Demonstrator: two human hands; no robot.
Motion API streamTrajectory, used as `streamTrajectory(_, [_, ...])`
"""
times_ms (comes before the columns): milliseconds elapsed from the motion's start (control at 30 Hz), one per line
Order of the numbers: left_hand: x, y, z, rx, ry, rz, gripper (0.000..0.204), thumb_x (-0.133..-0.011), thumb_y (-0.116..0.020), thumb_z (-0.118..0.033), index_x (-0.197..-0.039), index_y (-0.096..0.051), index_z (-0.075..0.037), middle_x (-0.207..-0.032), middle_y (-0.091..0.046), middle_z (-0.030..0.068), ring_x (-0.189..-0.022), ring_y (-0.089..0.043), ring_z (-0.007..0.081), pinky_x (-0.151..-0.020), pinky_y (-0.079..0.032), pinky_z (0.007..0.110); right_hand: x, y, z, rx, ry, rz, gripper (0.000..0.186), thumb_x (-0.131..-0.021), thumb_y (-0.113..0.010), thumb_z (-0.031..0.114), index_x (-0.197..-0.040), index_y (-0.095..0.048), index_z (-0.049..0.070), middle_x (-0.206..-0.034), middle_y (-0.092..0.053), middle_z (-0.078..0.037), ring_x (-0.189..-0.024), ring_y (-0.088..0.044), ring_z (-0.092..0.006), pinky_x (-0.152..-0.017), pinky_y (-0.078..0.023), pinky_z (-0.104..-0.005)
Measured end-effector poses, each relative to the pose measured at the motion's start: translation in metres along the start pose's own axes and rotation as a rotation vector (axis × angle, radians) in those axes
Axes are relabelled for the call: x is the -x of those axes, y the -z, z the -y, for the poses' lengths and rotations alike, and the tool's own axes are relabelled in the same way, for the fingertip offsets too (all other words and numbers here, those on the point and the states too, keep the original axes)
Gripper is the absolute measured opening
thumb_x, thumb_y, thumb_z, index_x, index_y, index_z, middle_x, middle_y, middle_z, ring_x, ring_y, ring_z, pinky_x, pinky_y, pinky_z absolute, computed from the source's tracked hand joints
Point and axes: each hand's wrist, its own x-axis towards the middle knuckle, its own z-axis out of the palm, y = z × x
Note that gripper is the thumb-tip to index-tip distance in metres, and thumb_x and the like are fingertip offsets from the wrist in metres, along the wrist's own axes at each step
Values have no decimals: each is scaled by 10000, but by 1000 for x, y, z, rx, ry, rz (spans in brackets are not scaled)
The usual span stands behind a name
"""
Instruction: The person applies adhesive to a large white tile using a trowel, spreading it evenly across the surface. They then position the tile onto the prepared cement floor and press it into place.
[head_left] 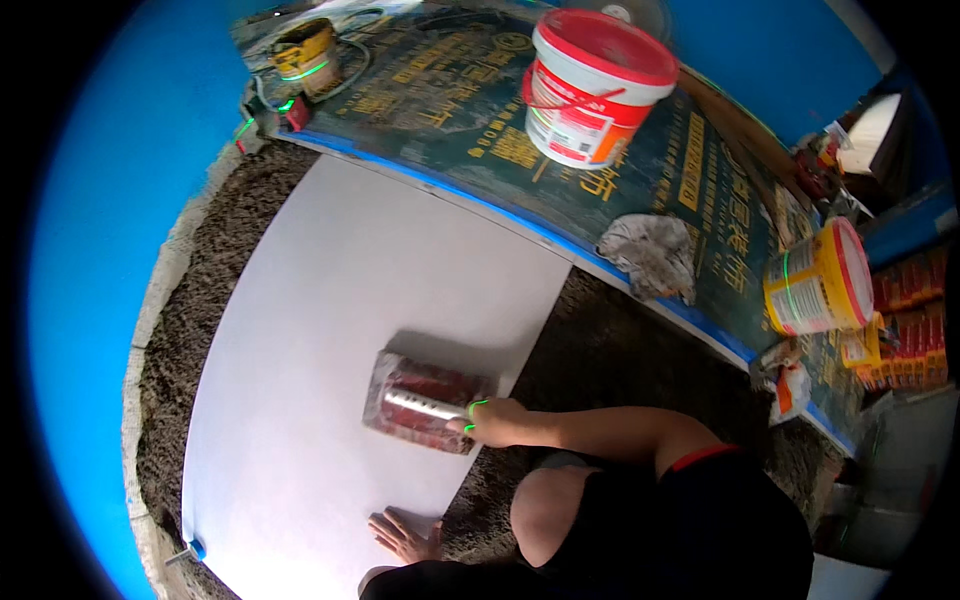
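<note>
A large pale tile [300, 300] lies on a dark, crumbly mortar bed [535, 360]. My right hand [490, 422] grips the metal handle of a reddish-brown rectangular float [420, 380], which sits over the tile near its right edge. Thin green light lines cross these fingers. Lower down, my left hand [405, 535] rests flat on the tile with fingers spread, holding nothing. A small blue fitting with a metal bar [197, 550] is at the tile's lower left corner. My bare knee [545, 505] is beside the bed, to the right of that hand.
Printed green boards [430, 95] border the tile's far side, carrying a red-lidded white bucket [590, 100], a crumpled rag [648, 250], a yellow bucket [810, 280] and a dirty yellow pail [305, 55]. A blue wall [100, 300] bounds the left; stacked orange packages [905, 330] stand right.
</note>
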Motion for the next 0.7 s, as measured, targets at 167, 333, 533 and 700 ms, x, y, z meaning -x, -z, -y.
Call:
streamTrajectory(167, [0,0,-5,-15,3,53,1208,-709,-538,-787,-1520,-71,-23,-1553,-30,297,-1446,3,450,-1134,-73,605,-2,-7,30,-135,188,144,713,-966,-392,557,-777,-649,-80,-678,-629,-242,-673,-646,-385,-672,-512,-487])
streamTrajectory(333, [-1,3,0,-55,20,47,1164,-744,-459,-807,-1526,-59,-43,-1561,-18,278,-1449,-3,441,-1118,-91,624,11,35,90,-144,303,238,677,-982,-388,544,-760,-609,-55,-596,-599,-208,-616,-643,-364,-617,-522,-459])
streamTrajectory(533, [-1,4,4,-42,-3,98,1162,-759,-390,-837,-1520,-61,-23,-1559,9,285,-1442,15,461,-1124,-60,619,41,74,39,-3,428,-37,482,-917,-541,503,-894,-625,29,-644,-627,-191,-621,-642,-384,-570,-510,-471])
streamTrajectory(700, [-6,6,-11,-75,-1,81,1157,-764,-372,-841,-1520,-60,-22,-1558,6,288,-1444,24,454,-1122,-54,622,-5,66,-33,34,31,83,664,-965,-418,539,-747,-629,-52,-646,-617,-236,-619,-639,-381,-623,-499,-493])
